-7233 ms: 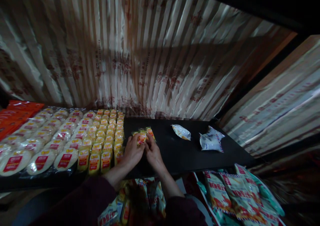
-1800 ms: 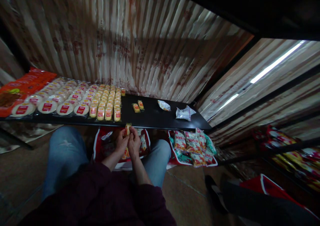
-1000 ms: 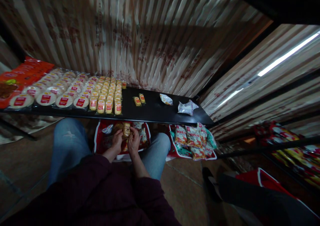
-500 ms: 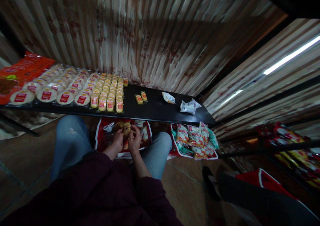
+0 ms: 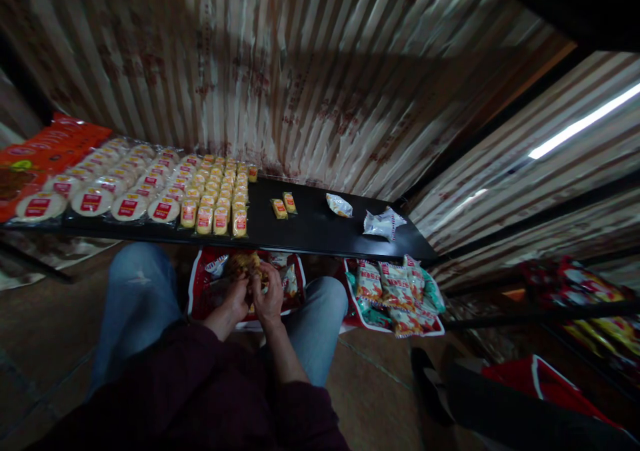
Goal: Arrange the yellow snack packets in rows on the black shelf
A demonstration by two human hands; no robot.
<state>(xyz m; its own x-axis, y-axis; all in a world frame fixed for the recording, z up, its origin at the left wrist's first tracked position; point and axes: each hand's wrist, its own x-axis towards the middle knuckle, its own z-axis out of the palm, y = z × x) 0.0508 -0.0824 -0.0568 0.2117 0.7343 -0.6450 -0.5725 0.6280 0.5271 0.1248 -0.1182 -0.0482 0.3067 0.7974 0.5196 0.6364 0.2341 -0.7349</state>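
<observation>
My left hand and my right hand are close together above a red basket with a white rim. Their fingers are closed on the near side of a crinkled, yellow-brown snack packet; its exact kind is too dark to make out. Beneath it, the basket holds other wrapped snacks, partly hidden by my hands. Just beyond is the black shelf, with two small yellow wrapped cakes lying apart from the rows.
Rows of round white wrapped crackers and small yellow cakes fill the shelf's left, beside an orange bag. Two silvery packets lie rightward. Another basket holds snack bags. A person's leg is at lower right.
The view has tilted slightly, so the shelf and baskets sit lower. My right hand's fingers have shifted over the packet, and both hands stay at it.
</observation>
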